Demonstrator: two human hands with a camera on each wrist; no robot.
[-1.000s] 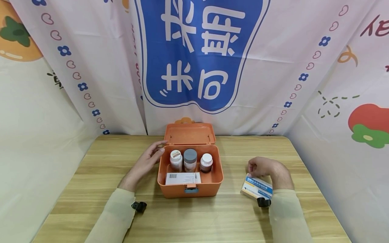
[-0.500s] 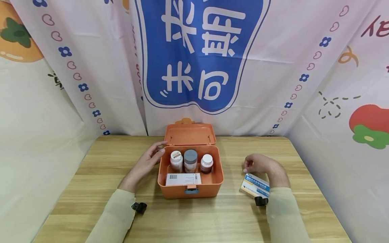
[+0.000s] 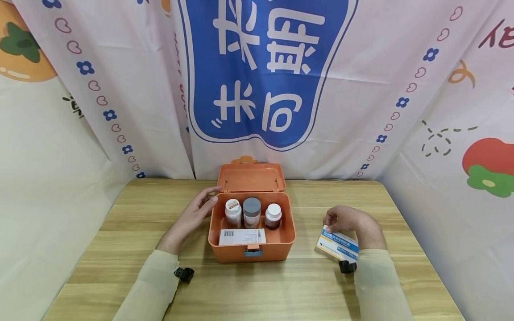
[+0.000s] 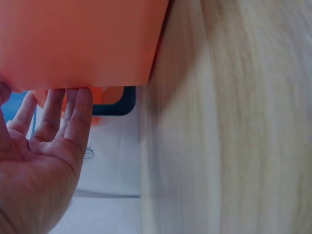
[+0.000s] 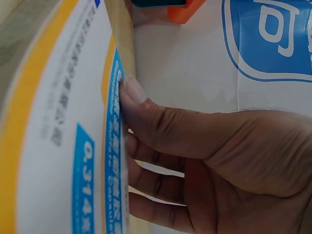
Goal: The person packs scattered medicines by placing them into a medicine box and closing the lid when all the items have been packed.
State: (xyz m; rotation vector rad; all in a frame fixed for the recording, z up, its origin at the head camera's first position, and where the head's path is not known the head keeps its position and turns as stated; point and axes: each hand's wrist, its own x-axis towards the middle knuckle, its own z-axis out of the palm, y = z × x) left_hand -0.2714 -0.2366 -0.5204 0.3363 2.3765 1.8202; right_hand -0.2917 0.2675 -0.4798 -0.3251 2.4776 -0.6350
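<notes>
An orange storage box (image 3: pixel 225 252) stands on the table with its lid (image 3: pixel 252 177) up. Inside are a white bottle with a labelled cap (image 3: pixel 233 214), a grey-capped bottle (image 3: pixel 251 213), a smaller white-capped bottle (image 3: pixel 273 217) and a white carton (image 3: pixel 242 236). My left hand (image 3: pixel 193 218) rests against the box's back left corner; in the left wrist view its nearly straight fingers (image 4: pixel 53 114) touch the orange wall. To the right, my right hand (image 3: pixel 351 221) pinches the far edge of a blue, white and yellow medicine box (image 3: pixel 336 246). Its thumb (image 5: pixel 151 119) lies on the printed face, the other fingers behind.
A blue-grey latch (image 3: pixel 253 253) is on the storage box's front. The wooden table (image 3: pixel 257 294) meets a printed curtain (image 3: pixel 341 151) at the back. In the left wrist view a dark handle (image 4: pixel 117 105) shows beyond the box.
My right hand moved left, off the medicine box's edge, then returned right and its thumb is on the box again. The medicine box has shifted slightly left. My left hand stayed in place.
</notes>
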